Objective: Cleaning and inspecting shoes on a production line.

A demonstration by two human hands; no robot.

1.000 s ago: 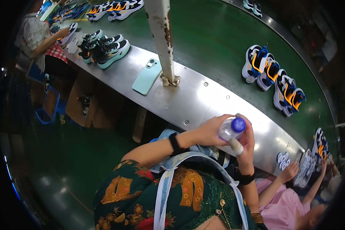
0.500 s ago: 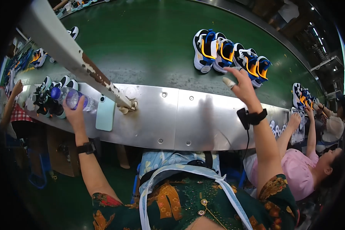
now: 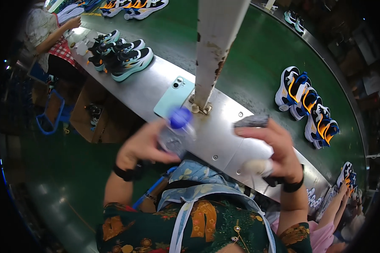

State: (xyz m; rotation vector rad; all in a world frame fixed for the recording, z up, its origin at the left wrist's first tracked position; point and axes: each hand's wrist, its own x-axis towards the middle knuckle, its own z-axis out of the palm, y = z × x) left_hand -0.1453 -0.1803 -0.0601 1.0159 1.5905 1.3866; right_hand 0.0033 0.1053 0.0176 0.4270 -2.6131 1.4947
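My left hand is wrapped round a clear plastic bottle with a blue cap, lifted over the near edge of the metal ledge. Motion blurs the bottle, and its cap looks in place. To its right, my right hand hovers with thumb and fingers curved apart, gripping nothing. A pale cover sits on its thumb, and a dark grey wrap shows at a fingertip. A mint-green phone lies on the ledge just beyond the bottle. Both wrists wear black bands.
A chipped white post rises from the ledge beside the phone. Black-and-mint sneakers stand on the ledge at left; blue-and-orange sneakers are on the green belt. People work at both sides. An open cardboard box is below left.
My left hand has brought the bottle off the ledge, rightward and toward me. My right hand has drawn back from the sneakers toward the bottle. The whole view has turned.
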